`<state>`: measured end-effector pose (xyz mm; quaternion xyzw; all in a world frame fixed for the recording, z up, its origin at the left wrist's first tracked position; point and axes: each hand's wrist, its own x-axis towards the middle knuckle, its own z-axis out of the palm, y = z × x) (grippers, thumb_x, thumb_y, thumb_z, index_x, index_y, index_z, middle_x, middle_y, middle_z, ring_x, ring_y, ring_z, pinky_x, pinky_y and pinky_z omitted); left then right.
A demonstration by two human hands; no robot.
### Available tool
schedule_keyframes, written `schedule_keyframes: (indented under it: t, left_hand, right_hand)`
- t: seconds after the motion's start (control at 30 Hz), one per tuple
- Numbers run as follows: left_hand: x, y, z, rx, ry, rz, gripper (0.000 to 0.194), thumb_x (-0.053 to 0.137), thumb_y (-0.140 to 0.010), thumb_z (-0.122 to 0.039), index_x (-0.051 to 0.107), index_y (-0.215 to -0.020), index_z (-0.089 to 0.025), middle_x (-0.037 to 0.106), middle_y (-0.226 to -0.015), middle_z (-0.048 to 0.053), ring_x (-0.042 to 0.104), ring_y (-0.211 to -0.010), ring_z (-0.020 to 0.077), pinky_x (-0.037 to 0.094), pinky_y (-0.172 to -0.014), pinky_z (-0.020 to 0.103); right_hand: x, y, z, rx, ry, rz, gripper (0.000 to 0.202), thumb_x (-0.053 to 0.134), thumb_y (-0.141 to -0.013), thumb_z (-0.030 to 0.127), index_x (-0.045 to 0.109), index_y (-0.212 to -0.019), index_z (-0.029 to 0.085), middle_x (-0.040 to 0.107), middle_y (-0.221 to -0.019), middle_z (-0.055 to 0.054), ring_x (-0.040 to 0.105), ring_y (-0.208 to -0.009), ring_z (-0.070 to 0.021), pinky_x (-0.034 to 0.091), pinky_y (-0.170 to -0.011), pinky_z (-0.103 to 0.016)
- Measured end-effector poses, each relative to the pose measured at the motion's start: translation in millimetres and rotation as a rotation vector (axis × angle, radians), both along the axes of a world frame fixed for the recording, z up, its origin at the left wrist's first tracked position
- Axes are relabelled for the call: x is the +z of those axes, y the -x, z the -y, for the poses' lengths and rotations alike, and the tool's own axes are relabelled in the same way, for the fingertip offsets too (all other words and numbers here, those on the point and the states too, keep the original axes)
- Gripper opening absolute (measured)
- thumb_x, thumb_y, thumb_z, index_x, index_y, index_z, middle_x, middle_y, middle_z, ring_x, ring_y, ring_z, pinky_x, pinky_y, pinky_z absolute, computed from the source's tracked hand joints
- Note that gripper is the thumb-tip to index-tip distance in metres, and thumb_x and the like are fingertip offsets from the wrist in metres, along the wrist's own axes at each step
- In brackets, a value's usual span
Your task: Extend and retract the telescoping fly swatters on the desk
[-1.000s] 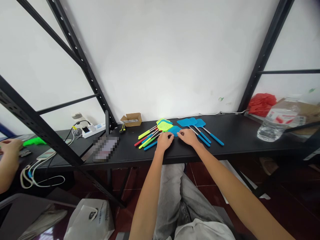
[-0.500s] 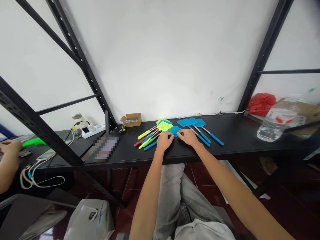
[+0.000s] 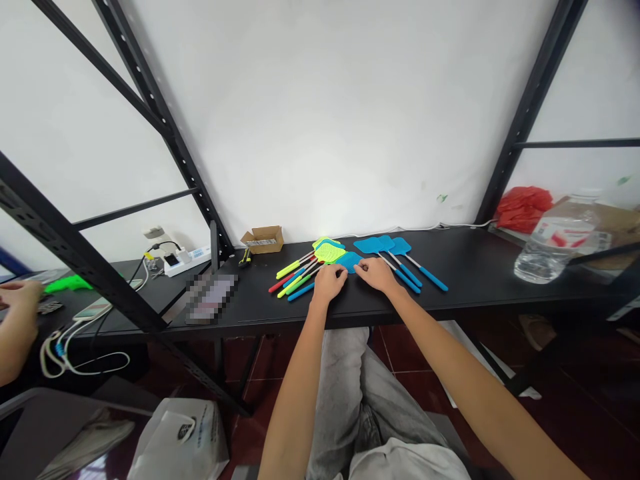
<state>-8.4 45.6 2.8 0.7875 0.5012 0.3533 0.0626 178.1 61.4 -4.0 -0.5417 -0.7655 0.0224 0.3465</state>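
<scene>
We are still pinching the flat blue plastic swatter head [image 3: 350,261] between left hand [image 3: 327,281] and right hand [image 3: 376,274]; nothing has shifted.

A white wall [image 3: 325,113] is rising behind the black counter [image 3: 475,267]; black metal shelving posts [image 3: 150,100] are framing it, and dark red floor tiles [image 3: 575,413] are showing below.

The fly swatters [image 3: 320,267] lay fanned mid-desk [image 3: 470,273], near the wall. A cardboard box [image 3: 263,239] sat left of them, a power strip [image 3: 186,258] further left. A water bottle [image 3: 555,243] stood far right, a bag [image 3: 523,207] behind it.
</scene>
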Motion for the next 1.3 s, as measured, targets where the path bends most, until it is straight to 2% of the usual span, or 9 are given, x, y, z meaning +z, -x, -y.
schedule_keyframes:
  t: [0.3, 0.43, 0.63, 0.83, 1.0, 1.1, 1.2, 1.3]
  left_hand:
    - [0.6, 1, 0, -0.006, 0.002, -0.004, 0.021, 0.057, -0.094, -0.027, 0.077, -0.093, -0.021, 0.078, -0.095, 0.004, 0.070, -0.090, 0.0212, 0.051, -0.080, 0.028]
    - [0.6, 1, 0, -0.009, 0.003, -0.004, 0.021, 0.057, -0.094, -0.026, 0.077, -0.093, -0.021, 0.078, -0.096, 0.004, 0.070, -0.090, 0.0207, 0.051, -0.081, 0.027]
    - [-0.2, 1, 0, -0.009, 0.004, -0.006, 0.022, 0.057, -0.094, -0.026, 0.077, -0.094, -0.021, 0.078, -0.097, 0.004, 0.070, -0.090, 0.0202, 0.051, -0.081, 0.027]
    - [-0.2, 1, -1, -0.002, 0.015, -0.007, 0.022, 0.057, -0.094, -0.026, 0.078, -0.094, -0.020, 0.077, -0.095, 0.005, 0.069, -0.090, 0.0204, 0.052, -0.082, 0.028]
    - [-0.5, 1, -2, 0.004, 0.010, -0.003, 0.017, 0.062, -0.089, -0.019, 0.075, -0.099, -0.021, 0.075, -0.103, 0.004, 0.068, -0.096, 0.0191, 0.052, -0.086, 0.027]
    - [-0.6, 2, -1, 0.024, 0.011, -0.009, 0.024, 0.064, -0.085, -0.013, 0.073, -0.106, -0.021, 0.073, -0.108, 0.005, 0.067, -0.100, 0.0191, 0.052, -0.086, 0.026]
    - [-0.2, 2, 1, 0.055, 0.014, -0.016, 0.036, 0.065, -0.083, -0.010, 0.067, -0.118, -0.022, 0.071, -0.110, 0.005, 0.067, -0.099, 0.0192, 0.052, -0.082, 0.027]
    - [1.3, 0, 4, 0.094, -0.005, -0.034, 0.044, 0.063, -0.085, -0.012, 0.061, -0.127, -0.024, 0.069, -0.116, 0.005, 0.067, -0.099, 0.0193, 0.051, -0.078, 0.026]
  right_hand:
    - [-2.1, 0, -2, -0.056, -0.003, 0.024, 0.035, 0.052, -0.093, 0.037, 0.064, -0.065, 0.021, 0.065, -0.064, -0.005, 0.058, -0.065, -0.0187, 0.027, -0.059, -0.029]
    - [-1.8, 0, -1, -0.120, -0.011, 0.050, 0.030, 0.052, -0.093, 0.033, 0.071, -0.074, 0.020, 0.072, -0.078, -0.007, 0.063, -0.077, -0.0203, 0.031, -0.061, -0.028]
    - [-2.7, -1, -5, -0.112, -0.028, 0.078, 0.026, 0.052, -0.093, 0.027, 0.077, -0.092, 0.019, 0.075, -0.106, -0.010, 0.065, -0.101, -0.0246, 0.043, -0.079, -0.029]
    - [-2.7, 0, -5, -0.143, 0.030, 0.085, 0.035, 0.056, -0.093, 0.031, 0.071, -0.121, 0.015, 0.071, -0.124, -0.015, 0.061, -0.117, -0.0317, 0.044, -0.097, -0.038]
    - [-5.4, 1, -6, -0.128, 0.059, 0.103, 0.044, 0.059, -0.093, 0.036, 0.063, -0.131, 0.014, 0.070, -0.123, -0.019, 0.060, -0.118, -0.0352, 0.043, -0.098, -0.044]
    - [-9.4, -2, -10, -0.111, 0.037, 0.038, 0.047, 0.064, -0.089, 0.038, 0.061, -0.131, 0.016, 0.068, -0.123, -0.017, 0.059, -0.118, -0.0345, 0.045, -0.096, -0.043]
    - [-13.6, -8, -18, -0.089, 0.026, -0.129, 0.053, 0.068, -0.085, 0.036, 0.059, -0.133, 0.017, 0.069, -0.114, -0.014, 0.061, -0.109, -0.0313, 0.049, -0.088, -0.040]
    - [-16.7, -14, -26, -0.061, 0.026, -0.379, 0.055, 0.067, -0.081, 0.032, 0.058, -0.134, 0.018, 0.070, -0.103, -0.009, 0.065, -0.090, -0.0247, 0.051, -0.081, -0.038]
